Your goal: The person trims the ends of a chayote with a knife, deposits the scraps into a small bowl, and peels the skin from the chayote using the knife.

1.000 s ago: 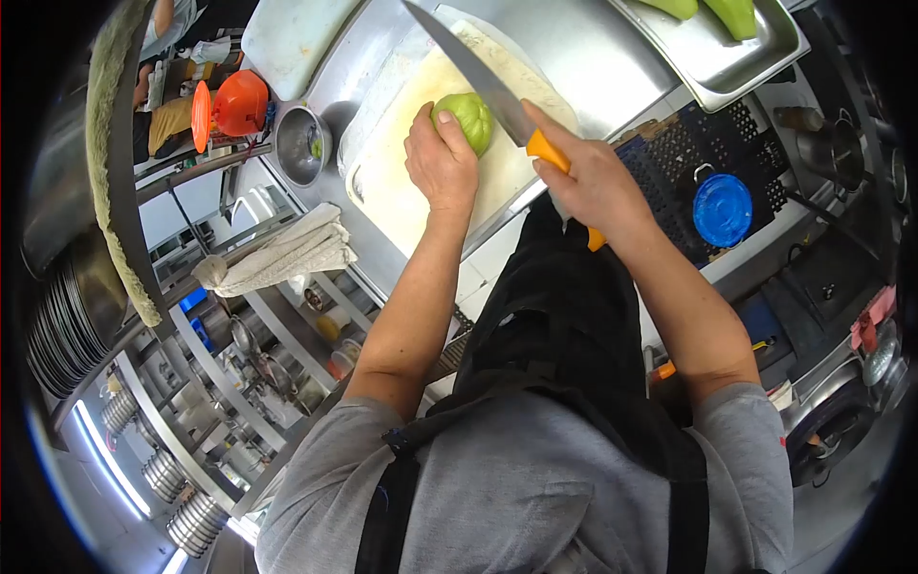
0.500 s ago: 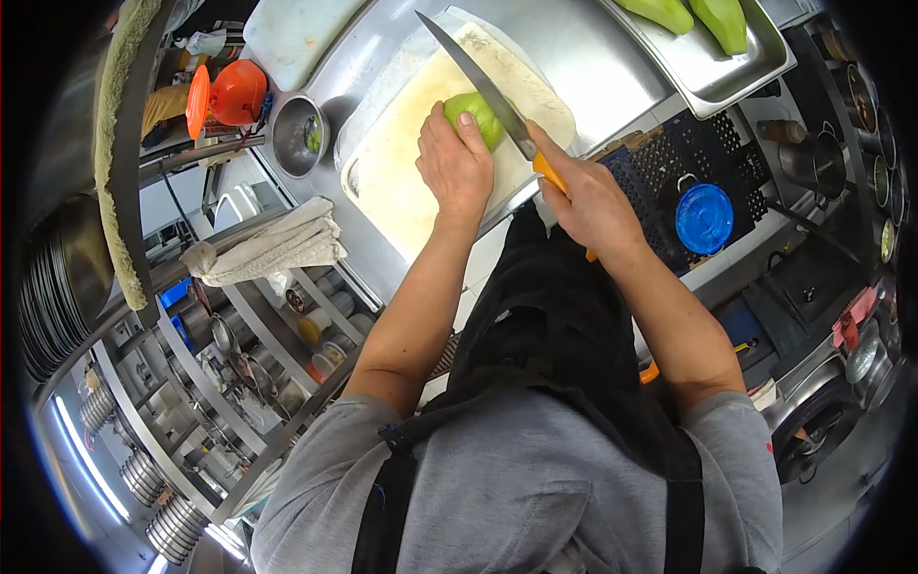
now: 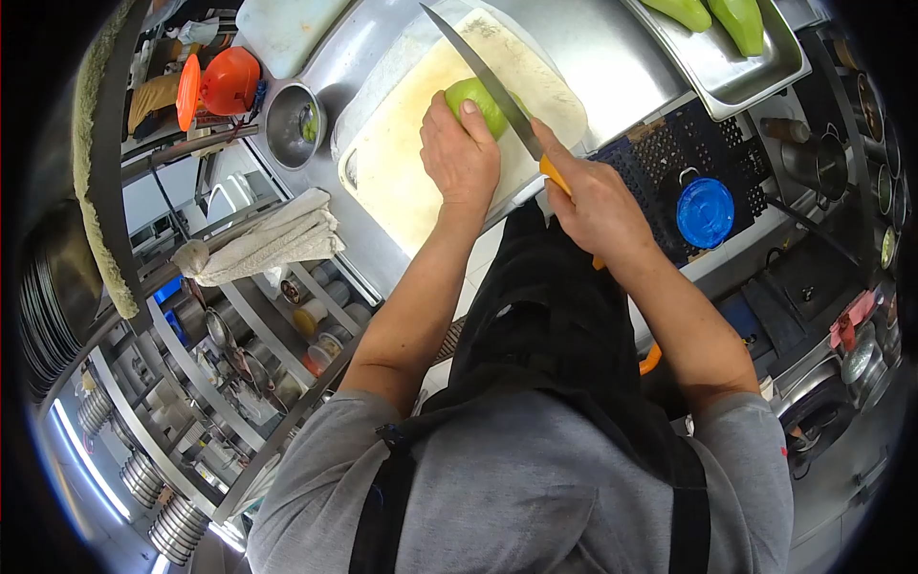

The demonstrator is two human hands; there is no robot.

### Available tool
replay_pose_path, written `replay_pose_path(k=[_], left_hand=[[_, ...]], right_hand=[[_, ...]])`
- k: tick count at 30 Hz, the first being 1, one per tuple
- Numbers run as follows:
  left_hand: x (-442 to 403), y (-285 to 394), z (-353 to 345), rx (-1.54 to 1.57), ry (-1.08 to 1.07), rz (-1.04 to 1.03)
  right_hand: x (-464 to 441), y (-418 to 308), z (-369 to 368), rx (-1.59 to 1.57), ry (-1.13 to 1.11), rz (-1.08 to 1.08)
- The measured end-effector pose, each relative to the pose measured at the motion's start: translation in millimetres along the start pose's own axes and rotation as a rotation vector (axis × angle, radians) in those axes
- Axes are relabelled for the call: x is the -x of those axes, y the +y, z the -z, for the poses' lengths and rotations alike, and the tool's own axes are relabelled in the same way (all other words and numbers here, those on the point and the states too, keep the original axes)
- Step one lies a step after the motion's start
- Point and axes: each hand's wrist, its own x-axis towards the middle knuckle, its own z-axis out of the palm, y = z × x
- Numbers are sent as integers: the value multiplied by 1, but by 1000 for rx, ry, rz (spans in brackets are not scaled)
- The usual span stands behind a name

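My left hand is closed around a round green vegetable on the pale cutting board. The thumb lies on its near side. My right hand grips the orange handle of a large knife. Its long blade slants up and to the left across the vegetable's right side, with the tip beyond the board's middle. Whether the edge has entered the flesh cannot be told. More pale green vegetables lie in a metal tray at the upper right.
A metal bowl with green pieces sits left of the board, beside a red container. A white cloth hangs at the counter edge. A blue lid lies on the right over black perforated mats. Another white board stands upper left.
The knife has come down from beside the vegetable to lie across it. The vegetable and my left hand have shifted slightly right, and the camera view has moved a little.
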Motion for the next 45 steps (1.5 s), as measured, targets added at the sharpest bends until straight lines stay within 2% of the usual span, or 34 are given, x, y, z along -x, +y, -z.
replay_pose_path(k=[14,17,19,20,22,24,26,27,32,34,38,40,41,42,44,45], left_hand=[[1,-5,-6,-15,19,-40],[-5,-7,-6,-20,55,-91],[-16,-9,-7,-13,81,-132],[-24,-13,-5,20,57,-106],[-34,-21,-2,53,37,-80],[-48,-32,-1,115,-44,-79],[-56,-41,2,148,-76,-66],[-60,-44,3,170,-115,-50],[-59,-39,5,191,-183,-9],[-57,-41,0,196,-67,-95],[-55,-30,16,225,-5,-156],[-49,-24,29,50,-48,-524],[-40,-11,38,-75,-180,-673],[-34,-6,39,-70,-176,-676],[-30,-2,40,-398,-332,-823],[-32,-1,36,-370,-346,-768]], right_hand=[[-45,19,-21,26,-26,-35],[-58,25,-17,65,44,64],[-63,19,6,-175,-126,-253],[-63,25,12,-170,-118,-255],[-63,40,25,-83,-76,-74],[-65,45,24,-80,-79,-78],[-67,49,12,-49,-12,32],[-66,43,9,-75,-47,-91],[-51,35,-9,-146,109,-102],[-40,39,-12,-169,167,-141],[-12,37,3,-88,101,-222],[-4,39,8,-66,106,-221],[-1,40,11,-31,109,-208],[2,40,12,1,105,-196],[3,44,10,33,120,-164],[1,45,11,62,140,-140]])
